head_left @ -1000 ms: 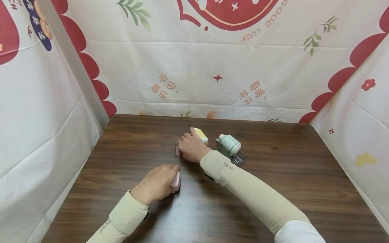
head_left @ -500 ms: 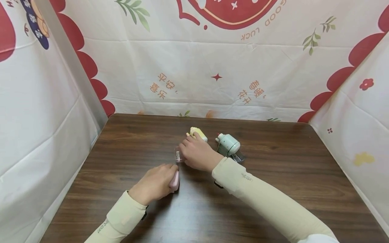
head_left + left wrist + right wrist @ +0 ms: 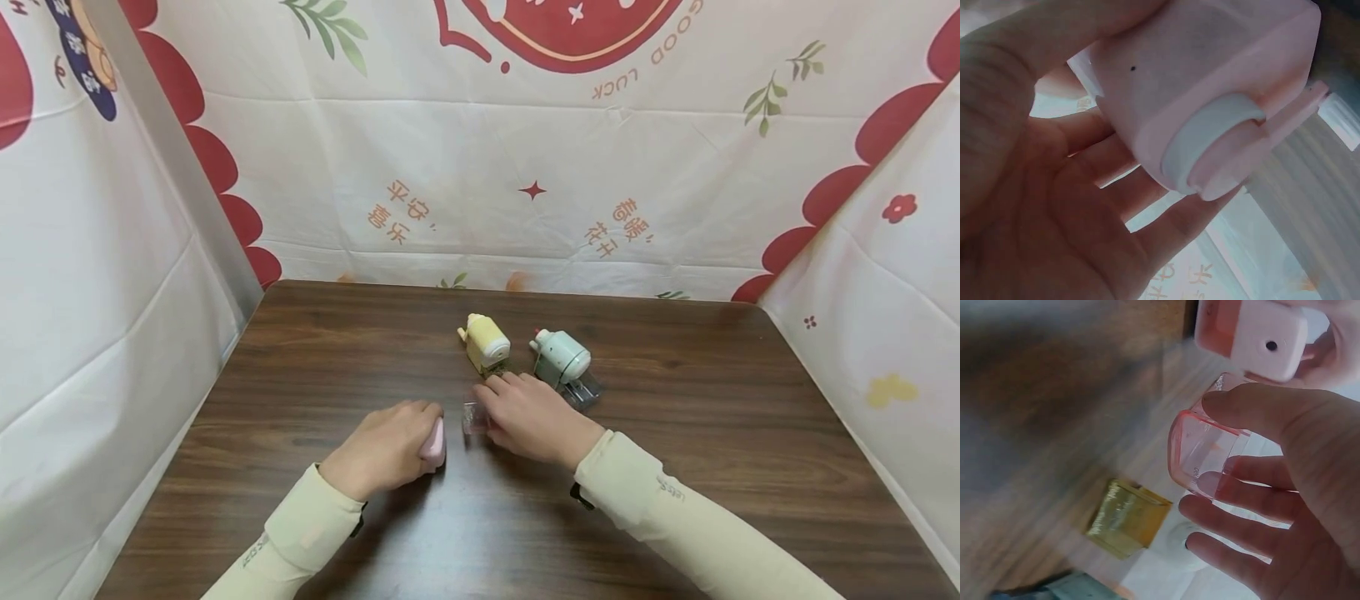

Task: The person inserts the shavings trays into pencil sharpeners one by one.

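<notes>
**Pink crank sharpener point(image 3: 1210, 75) in the left hand point(image 3: 382, 446), pink-tinted drawer point(image 3: 1204, 447) in the right hand point(image 3: 534, 417)**

Left of centre in the lower half of the head view, the left hand grips the sharpener between thumb and fingers, just above or on the bench point(image 3: 675, 400); contact cannot be told. The body is a smooth, matte pink plastic block with rounded edges, fitted with a white ring and a pink crank arm point(image 3: 1294, 115); the right wrist view shows a round dark hole in one face and an open hollow beside it.

Just right of it, near the frame's centre, the right hand pinches the drawer between thumb and fingers. The drawer is a glossy, see-through, rounded box with a redder rim.

Beyond, a yellow sharpener point(image 3: 486, 337) with a white rounded end stands at upper centre, an amber translucent drawer point(image 3: 1125, 522) at its base. To its right sits a mint sharpener point(image 3: 562, 357), barrel-topped and red-tipped, with a smoky clear drawer point(image 3: 583, 390). The bench has dark, streaked wood grain.

Compared with half a second ago, the right hand and its drawer have moved down and right in the head view, uncovering more of the yellow sharpener; the left hand has barely shifted.
</notes>
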A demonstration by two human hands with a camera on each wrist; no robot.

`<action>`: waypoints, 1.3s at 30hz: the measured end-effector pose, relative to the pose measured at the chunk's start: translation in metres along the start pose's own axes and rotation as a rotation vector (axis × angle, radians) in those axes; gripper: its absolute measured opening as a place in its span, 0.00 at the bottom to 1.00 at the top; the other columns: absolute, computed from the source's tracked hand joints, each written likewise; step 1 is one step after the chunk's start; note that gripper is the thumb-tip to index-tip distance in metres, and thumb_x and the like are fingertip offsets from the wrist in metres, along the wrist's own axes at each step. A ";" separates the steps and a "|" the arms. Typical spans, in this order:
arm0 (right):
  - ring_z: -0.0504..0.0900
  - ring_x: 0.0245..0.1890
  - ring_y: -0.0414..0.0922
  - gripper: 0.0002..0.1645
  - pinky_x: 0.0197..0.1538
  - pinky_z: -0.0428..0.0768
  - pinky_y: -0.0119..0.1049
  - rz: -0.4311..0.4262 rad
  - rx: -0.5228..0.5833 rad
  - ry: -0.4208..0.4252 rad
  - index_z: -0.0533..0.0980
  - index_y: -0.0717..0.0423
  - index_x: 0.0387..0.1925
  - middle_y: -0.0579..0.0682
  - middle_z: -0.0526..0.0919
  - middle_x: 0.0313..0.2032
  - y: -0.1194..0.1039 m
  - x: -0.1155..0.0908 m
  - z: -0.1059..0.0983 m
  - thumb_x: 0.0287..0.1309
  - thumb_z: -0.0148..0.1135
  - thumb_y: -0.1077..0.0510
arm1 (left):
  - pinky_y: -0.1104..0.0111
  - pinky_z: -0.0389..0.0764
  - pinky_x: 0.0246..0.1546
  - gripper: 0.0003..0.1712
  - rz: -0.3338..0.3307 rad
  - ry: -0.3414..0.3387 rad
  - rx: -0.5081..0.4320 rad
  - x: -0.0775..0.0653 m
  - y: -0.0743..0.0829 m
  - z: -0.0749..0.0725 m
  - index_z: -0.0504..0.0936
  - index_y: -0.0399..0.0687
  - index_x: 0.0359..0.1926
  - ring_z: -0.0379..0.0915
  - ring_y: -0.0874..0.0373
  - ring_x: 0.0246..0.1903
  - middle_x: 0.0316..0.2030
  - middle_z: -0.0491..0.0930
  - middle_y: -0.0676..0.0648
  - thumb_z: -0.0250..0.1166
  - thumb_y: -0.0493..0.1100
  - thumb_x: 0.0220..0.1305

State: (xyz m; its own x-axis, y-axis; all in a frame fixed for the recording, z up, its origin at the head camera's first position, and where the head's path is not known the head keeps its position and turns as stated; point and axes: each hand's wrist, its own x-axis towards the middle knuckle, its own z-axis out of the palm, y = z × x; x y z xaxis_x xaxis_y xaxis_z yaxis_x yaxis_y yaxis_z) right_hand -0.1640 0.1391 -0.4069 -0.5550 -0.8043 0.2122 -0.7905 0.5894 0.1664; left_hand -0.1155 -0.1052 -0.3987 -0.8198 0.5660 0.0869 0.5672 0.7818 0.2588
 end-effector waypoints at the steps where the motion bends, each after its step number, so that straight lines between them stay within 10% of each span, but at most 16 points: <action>1: 0.87 0.39 0.50 0.26 0.42 0.85 0.44 0.005 0.009 -0.001 0.81 0.58 0.54 0.50 0.86 0.41 -0.001 -0.003 0.000 0.56 0.79 0.52 | 0.55 0.85 0.32 0.23 0.005 0.004 0.000 0.001 0.001 -0.001 0.78 0.45 0.40 0.82 0.51 0.35 0.35 0.83 0.49 0.85 0.40 0.50; 21: 0.87 0.40 0.47 0.35 0.43 0.86 0.43 0.032 0.025 -0.042 0.81 0.59 0.55 0.49 0.84 0.42 -0.012 -0.025 0.009 0.51 0.84 0.47 | 0.53 0.85 0.36 0.23 0.003 -0.039 -0.021 0.026 0.004 0.001 0.79 0.42 0.42 0.82 0.50 0.37 0.37 0.83 0.46 0.85 0.38 0.52; 39: 0.81 0.33 0.43 0.28 0.35 0.84 0.42 0.159 0.304 -0.179 0.80 0.59 0.53 0.49 0.80 0.41 -0.020 -0.015 0.024 0.57 0.82 0.51 | 0.52 0.85 0.37 0.21 -0.012 -0.071 -0.053 0.030 0.006 0.000 0.78 0.42 0.41 0.81 0.49 0.37 0.37 0.83 0.45 0.82 0.33 0.51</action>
State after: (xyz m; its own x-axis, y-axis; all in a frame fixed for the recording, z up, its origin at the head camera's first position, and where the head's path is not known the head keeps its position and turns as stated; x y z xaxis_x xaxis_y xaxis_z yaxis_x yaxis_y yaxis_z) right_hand -0.1462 0.1374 -0.4363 -0.6923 -0.7207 0.0362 -0.7165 0.6804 -0.1539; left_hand -0.1365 -0.0835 -0.3946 -0.8179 0.5751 0.0155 0.5507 0.7749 0.3102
